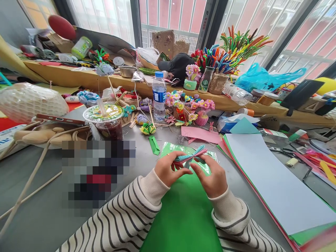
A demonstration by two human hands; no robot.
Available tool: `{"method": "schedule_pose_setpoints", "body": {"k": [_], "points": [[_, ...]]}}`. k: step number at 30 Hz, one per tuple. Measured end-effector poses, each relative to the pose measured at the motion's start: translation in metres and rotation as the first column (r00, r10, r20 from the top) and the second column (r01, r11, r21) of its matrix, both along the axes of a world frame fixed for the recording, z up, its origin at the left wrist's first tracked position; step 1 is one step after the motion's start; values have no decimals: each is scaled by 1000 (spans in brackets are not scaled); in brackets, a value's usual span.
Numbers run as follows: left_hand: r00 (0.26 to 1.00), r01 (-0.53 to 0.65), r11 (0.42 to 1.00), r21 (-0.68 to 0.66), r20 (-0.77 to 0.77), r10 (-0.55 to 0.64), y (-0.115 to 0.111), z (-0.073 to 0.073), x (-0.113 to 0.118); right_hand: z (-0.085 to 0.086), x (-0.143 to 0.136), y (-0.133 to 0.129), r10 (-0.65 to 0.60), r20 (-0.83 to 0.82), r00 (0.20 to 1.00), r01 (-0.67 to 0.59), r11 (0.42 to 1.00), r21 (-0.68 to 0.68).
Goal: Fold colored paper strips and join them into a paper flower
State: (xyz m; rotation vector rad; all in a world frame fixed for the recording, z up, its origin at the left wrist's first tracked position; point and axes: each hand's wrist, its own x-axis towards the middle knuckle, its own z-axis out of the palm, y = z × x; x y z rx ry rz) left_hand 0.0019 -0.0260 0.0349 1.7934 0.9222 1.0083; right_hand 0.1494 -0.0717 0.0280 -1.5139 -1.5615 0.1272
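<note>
Between my two hands is a small pleated paper piece (pixel 193 155), pink and light blue, pinched narrow at the middle and fanned toward both ends. My left hand (pixel 169 169) grips its left end with fingers behind and thumb in front. The right end sits in my right hand (pixel 212 175), its thumb near the piece's middle. Below my hands lies a green sheet (pixel 187 217), with a clear shiny plastic sleeve (pixel 168 148) at its far end. A folded green paper strip (pixel 154 145) rests just beyond, to the left.
At right lies a stack of coloured paper (pixel 278 182), with scissors (pixel 282 150) past it. A lidded drink cup (pixel 105 120) and a water bottle (pixel 159 96) stand ahead. Paper flowers (pixel 194 105) and a pink sheet (pixel 201 134) lie near the ledge. A blurred patch covers the left table.
</note>
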Motion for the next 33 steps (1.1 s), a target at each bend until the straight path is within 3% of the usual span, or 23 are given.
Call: {"method": "schedule_pose_setpoints", "body": {"k": [5, 11, 21, 25, 28, 33], "points": [[998, 40, 998, 42, -55, -37, -3, 2, 2, 2, -2, 0, -45, 63, 997, 46, 999, -13], [995, 84, 994, 73, -55, -80, 0, 0, 0, 6, 2, 1, 92, -73, 993, -102, 985, -141], [977, 191, 979, -77, 109, -182, 0, 0, -1, 8, 5, 2, 231, -190, 954, -267, 944, -192], [985, 165, 985, -56, 50, -162, -1, -3, -1, 4, 3, 3, 211, -36, 977, -214, 966, -149], [988, 152, 988, -16, -21, -152, -1, -6, 1, -1, 0, 2, 90, 190, 978, -86, 996, -27], [971, 221, 959, -176, 127, -200, 0, -8, 4, -1, -7, -1, -82, 470, 879, 17, 990, 140]]}}
